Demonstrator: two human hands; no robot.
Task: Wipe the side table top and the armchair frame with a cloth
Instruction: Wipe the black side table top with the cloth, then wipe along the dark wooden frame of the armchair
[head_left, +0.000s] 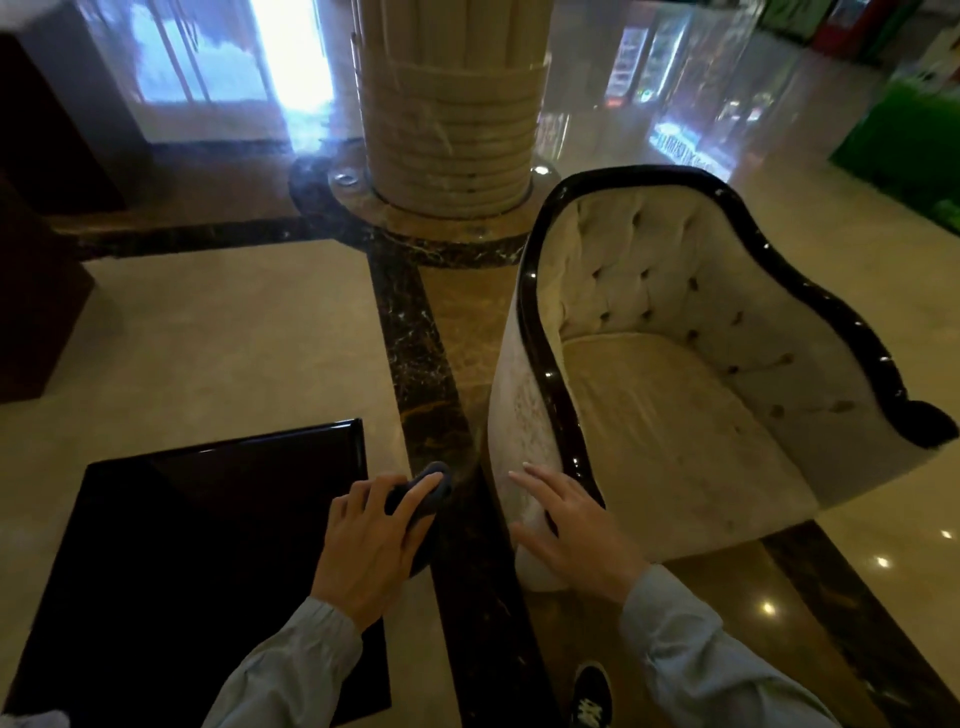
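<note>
A glossy black square side table (182, 545) fills the lower left. To its right stands a cream tufted armchair (670, 405) with a shiny black frame (558, 384) running along its rim. My left hand (374, 540) is over the table's right edge, shut on a dark blue cloth (426, 488) that sticks out past the fingers toward the chair. My right hand (569, 525) hovers with fingers spread by the chair's near arm, close to the frame's lower end, holding nothing.
A wide ribbed stone column (452, 119) rises behind the table and chair. The marble floor has dark inlaid strips (415, 338). Dark wooden furniture (36, 291) stands at the far left. My shoe (589, 693) shows at the bottom.
</note>
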